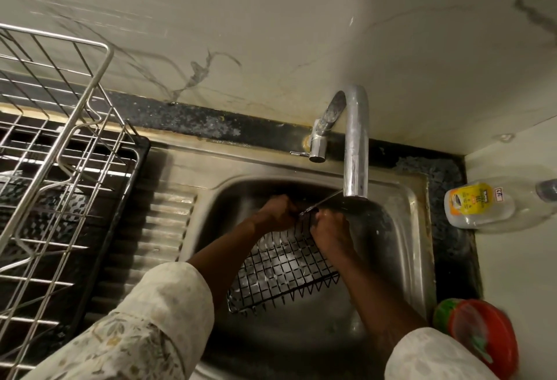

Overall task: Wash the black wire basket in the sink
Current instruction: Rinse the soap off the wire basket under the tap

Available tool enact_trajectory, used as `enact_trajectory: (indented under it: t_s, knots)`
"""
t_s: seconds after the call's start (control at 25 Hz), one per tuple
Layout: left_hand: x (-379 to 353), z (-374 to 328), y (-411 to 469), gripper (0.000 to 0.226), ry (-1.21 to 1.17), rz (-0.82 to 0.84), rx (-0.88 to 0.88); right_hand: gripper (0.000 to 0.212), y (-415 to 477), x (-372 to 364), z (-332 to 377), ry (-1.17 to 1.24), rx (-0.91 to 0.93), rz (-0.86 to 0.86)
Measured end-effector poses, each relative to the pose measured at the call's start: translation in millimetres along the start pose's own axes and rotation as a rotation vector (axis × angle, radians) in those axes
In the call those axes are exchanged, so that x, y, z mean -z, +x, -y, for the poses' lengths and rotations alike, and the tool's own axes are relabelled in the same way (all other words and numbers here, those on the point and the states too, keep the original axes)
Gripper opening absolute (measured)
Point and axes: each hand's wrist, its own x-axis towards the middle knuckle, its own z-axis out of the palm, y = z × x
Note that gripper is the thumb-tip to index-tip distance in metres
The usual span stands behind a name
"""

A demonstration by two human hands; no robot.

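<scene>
Left hand (275, 212) and right hand (330, 230) both curl tight on the far edge of the one black wire basket (280, 272), tilted inside the sink (404, 198) under the single tap (357, 144); open basin lies right.

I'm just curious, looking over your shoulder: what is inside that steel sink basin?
The stainless steel sink basin holds a tilted black wire basket, its top edge gripped by the left hand and right hand. The basket covers much of the basin floor, so no drain can be seen.
</scene>
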Motion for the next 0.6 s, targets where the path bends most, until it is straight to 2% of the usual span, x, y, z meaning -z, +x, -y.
enact_trajectory:
  t_s: [0.28,0.36,0.48,0.6]
  knots:
    - [-1.8,4.9,-3.9,0.018,0.017,-0.008,-0.024,0.016,1.3,1.9,-2.0,-0.030,0.033,0.020]
    - [-2.0,10.4,-5.1,0.018,-0.012,-0.011,-0.027,0.017,-0.5,-1.0,-1.1,-0.028,0.047,-0.024]
    - [-1.8,9.2,-7.5,0.018,0.017,-0.027,-0.070,0.021,0.3,-9.1,1.0,-0.065,0.248,-0.056]
    - [0.4,-0.7,-5.0,0.018,0.011,-0.054,-0.120,0.019,4.4,-5.2,4.5,-0.074,0.321,0.012]
